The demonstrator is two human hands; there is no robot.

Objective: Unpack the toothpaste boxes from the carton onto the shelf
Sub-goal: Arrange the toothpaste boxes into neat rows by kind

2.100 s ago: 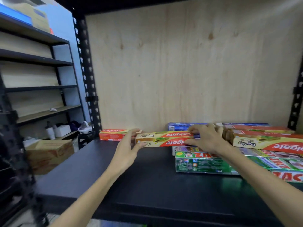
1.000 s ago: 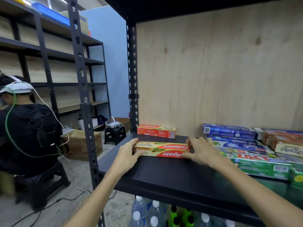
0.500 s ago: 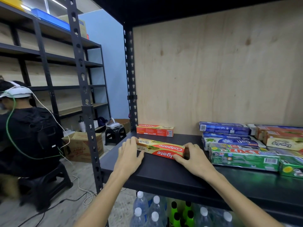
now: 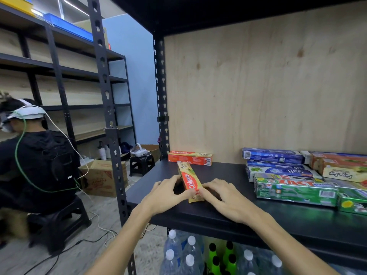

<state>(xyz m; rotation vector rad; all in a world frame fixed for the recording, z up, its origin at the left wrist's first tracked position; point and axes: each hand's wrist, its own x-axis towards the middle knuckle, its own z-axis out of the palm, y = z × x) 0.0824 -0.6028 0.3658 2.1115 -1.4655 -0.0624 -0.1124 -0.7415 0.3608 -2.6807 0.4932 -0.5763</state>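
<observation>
A yellow and red Colgate toothpaste box [image 4: 189, 180] lies on the black shelf [image 4: 228, 207], its long side pointing away from me. My left hand [image 4: 168, 192] grips its near end from the left. My right hand [image 4: 220, 195] holds the same end from the right with curled fingers. A second red Colgate box [image 4: 189, 158] lies against the plywood back. To the right are stacked toothpaste boxes: blue ones [image 4: 273, 155], a green pack [image 4: 294, 190] and yellow and red ones [image 4: 345, 169].
A person in black [image 4: 37, 161] sits on a stool at the left, wearing a headset with cables. A cardboard carton [image 4: 103, 177] stands on the floor behind the black upright post [image 4: 111, 139]. Water bottles [image 4: 184, 253] and green bottles fill the level below.
The Colgate box has been turned from lying crosswise to pointing away from me and drawn toward the front left of the shelf. Both hands have closed in on its near end.
</observation>
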